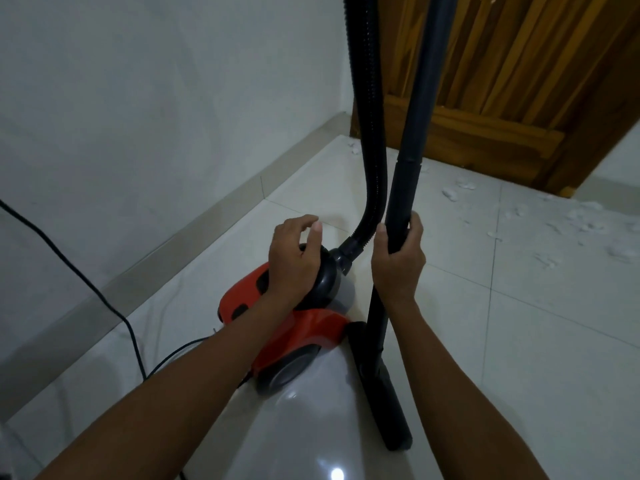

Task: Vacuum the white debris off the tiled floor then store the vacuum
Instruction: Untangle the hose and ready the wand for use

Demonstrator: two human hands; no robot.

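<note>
Left hand point(294, 258): palm down, fingers loosely curled, resting on the vacuum's dark cap point(323, 278).
Right hand point(398, 258): fingers and thumb wrapped round the upright wand point(401, 202).
Forearms: both bare, reaching forward and down.

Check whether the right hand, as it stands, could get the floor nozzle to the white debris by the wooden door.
Probably yes. The right hand grips the black rigid wand, and bare glossy tiled floor lies between the black floor nozzle and the white debris.
</note>
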